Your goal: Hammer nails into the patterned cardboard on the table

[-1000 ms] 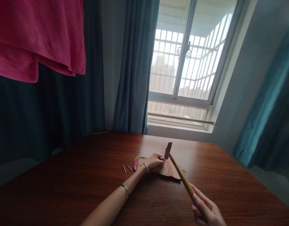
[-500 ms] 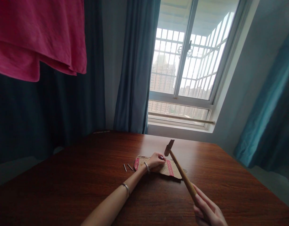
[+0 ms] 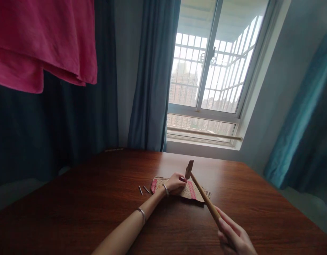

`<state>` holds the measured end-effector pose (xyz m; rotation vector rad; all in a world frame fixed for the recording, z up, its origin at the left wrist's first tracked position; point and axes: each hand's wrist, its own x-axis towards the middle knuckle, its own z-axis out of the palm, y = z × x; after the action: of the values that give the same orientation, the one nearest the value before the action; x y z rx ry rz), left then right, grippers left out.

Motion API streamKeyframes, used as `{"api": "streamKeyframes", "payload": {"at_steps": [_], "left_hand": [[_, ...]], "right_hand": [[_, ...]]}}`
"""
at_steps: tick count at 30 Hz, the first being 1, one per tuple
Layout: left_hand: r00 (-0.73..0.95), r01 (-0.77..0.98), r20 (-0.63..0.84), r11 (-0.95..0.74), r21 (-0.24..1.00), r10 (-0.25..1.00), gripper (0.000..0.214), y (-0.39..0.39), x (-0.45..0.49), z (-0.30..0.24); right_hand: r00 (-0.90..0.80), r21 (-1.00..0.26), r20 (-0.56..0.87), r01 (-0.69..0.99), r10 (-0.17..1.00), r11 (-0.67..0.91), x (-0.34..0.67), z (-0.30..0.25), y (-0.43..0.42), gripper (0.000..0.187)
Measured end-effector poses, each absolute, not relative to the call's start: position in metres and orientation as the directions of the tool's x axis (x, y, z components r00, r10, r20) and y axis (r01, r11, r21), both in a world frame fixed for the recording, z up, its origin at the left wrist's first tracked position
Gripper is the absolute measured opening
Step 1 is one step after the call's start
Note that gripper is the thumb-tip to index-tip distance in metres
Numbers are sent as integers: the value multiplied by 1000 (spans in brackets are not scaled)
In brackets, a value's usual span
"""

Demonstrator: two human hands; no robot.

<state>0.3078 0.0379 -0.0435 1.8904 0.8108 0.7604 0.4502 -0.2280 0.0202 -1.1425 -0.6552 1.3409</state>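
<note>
A hammer [image 3: 204, 196] with a long wooden handle is in my right hand [image 3: 234, 232], which wraps round the handle's lower end. The hammer's head is up by the fingers of my left hand [image 3: 177, 181]. That left hand rests over a flat beige piece [image 3: 199, 194] with pink bands and many small dots or holes, its fingers pinched together. What they pinch is too small and hidden to make out. Two short metal rods [image 3: 143, 190] lie left of the patterned piece, and several thin rods [image 3: 208, 193] lie at its right end.
The dark brown wooden table [image 3: 86, 212] carries all of this. Behind it are a blue curtain [image 3: 150, 78] and a barred window [image 3: 206, 88]. A pink cloth [image 3: 43, 42] hangs at the upper left.
The hammer's head has come down slightly and to the left, closer to my left fingers. My left hand stays in place on the patterned piece.
</note>
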Motion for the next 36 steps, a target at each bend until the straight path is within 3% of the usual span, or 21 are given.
{"api": "streamKeyframes", "payload": {"at_steps": [18, 36], "left_hand": [[626, 119, 226, -378, 918, 746, 26, 46, 304, -45], [632, 123, 173, -318, 940, 755, 31, 52, 308, -51]], "right_hand": [[230, -915, -242, -378, 943, -142, 456, 16, -226, 88], [222, -920, -242, -363, 945, -150, 460, 21, -226, 80]]}}
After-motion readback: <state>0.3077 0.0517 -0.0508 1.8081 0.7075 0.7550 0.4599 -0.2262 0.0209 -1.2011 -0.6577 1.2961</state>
